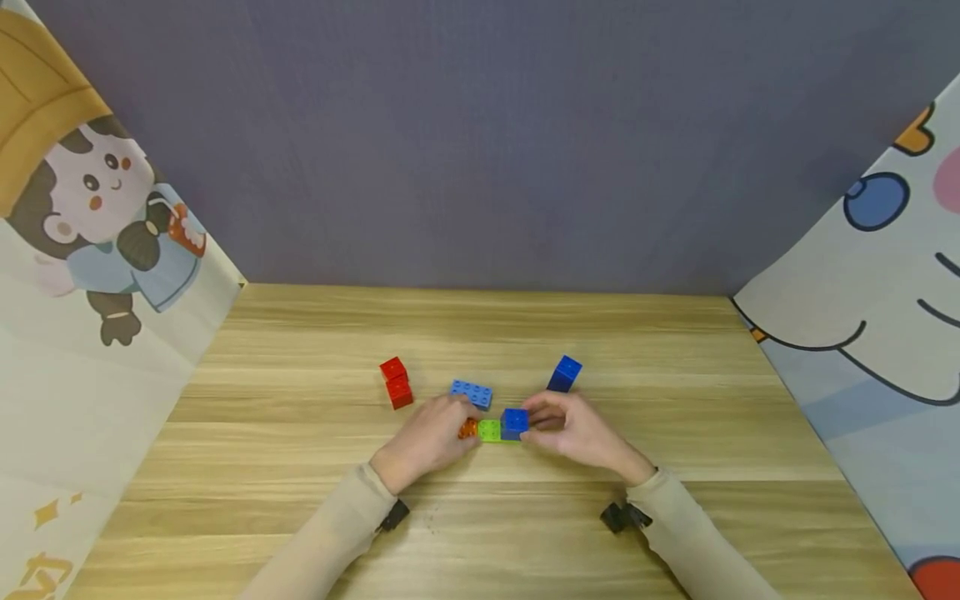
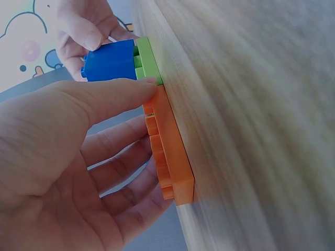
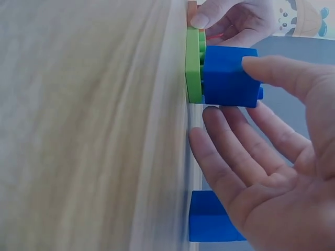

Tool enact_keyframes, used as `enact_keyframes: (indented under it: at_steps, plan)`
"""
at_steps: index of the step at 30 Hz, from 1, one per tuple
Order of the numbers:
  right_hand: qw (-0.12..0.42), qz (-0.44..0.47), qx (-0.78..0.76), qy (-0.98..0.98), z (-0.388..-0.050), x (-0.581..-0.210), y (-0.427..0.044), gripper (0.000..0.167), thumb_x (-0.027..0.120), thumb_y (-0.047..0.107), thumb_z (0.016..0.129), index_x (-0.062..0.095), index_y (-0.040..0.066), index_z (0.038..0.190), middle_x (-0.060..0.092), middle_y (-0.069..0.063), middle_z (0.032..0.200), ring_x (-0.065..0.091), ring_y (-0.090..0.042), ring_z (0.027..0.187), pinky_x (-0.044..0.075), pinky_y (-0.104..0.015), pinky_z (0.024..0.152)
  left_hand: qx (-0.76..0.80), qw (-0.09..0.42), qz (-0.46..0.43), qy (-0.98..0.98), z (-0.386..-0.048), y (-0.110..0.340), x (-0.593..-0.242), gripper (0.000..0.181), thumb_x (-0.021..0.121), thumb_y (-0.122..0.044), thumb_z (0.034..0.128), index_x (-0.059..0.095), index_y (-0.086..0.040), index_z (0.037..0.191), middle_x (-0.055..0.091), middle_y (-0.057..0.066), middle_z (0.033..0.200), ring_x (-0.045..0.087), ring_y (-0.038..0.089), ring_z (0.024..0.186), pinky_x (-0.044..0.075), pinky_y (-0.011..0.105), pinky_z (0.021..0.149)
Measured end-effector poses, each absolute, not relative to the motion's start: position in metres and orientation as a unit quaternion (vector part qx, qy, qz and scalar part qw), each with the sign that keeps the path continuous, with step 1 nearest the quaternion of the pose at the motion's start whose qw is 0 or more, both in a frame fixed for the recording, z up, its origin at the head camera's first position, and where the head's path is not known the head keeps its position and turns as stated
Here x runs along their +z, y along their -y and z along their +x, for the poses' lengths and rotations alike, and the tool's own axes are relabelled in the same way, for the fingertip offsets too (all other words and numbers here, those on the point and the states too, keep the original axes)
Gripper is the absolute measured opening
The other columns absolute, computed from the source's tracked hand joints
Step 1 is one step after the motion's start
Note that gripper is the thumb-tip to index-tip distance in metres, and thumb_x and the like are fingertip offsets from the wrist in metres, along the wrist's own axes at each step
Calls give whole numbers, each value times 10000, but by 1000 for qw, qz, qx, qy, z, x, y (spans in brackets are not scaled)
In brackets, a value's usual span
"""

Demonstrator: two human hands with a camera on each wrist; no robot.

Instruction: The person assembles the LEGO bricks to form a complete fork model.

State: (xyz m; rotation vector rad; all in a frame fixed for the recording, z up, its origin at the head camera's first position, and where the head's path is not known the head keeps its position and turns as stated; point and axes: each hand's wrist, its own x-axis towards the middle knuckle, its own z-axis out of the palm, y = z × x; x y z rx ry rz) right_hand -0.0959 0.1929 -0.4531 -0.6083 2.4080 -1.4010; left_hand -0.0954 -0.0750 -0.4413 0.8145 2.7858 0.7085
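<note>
My left hand (image 1: 429, 435) pinches an orange toy brick (image 2: 177, 157) that lies flat on the table, its thumb reaching to where a lime green brick (image 3: 193, 68) meets the orange one end to end. On the green brick's right part stands a tall dark blue brick (image 1: 514, 422), studs facing up. Thumb and fingers of my right hand (image 1: 579, 435) hold this blue brick from its right side. In the left wrist view a narrow gap with green studs shows between blue and green, so I cannot tell whether they are fully pressed together.
A light blue brick (image 1: 472, 394) with two rows of studs lies just behind my left hand. Two red bricks (image 1: 399, 392) sit farther left. Behind my right hand stands another dark blue brick (image 1: 564, 374). A grey wall (image 1: 480, 167) closes the wooden table's back.
</note>
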Motion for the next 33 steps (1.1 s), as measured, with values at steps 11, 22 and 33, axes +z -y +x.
enact_keyframes:
  at_steps: [11,22,33]
  plan:
    - [69,-253,-414,-872,-94,-452,-190,321,858,154,900,764,110,1204,690,71,715,576,13,580,477,-206,498,236,78,266,-932,-96,73,-442,319,850,-157,910,802,-57,1210,765,106,1177,719,267,1057,605,421,878]
    - [46,-300,-337,-891,-97,-445,-187,281,834,177,916,771,85,1175,456,127,526,355,58,440,337,-179,417,244,82,259,-931,-97,71,-442,304,861,-148,902,808,-48,1184,767,115,1147,718,280,1040,598,447,876]
    - [-3,-313,-284,-906,-94,-443,-180,257,863,164,883,786,79,1113,800,-43,938,310,62,485,349,-175,490,246,82,261,-930,-97,70,-442,291,871,-131,884,811,-30,1151,769,120,1113,728,266,994,604,419,817]
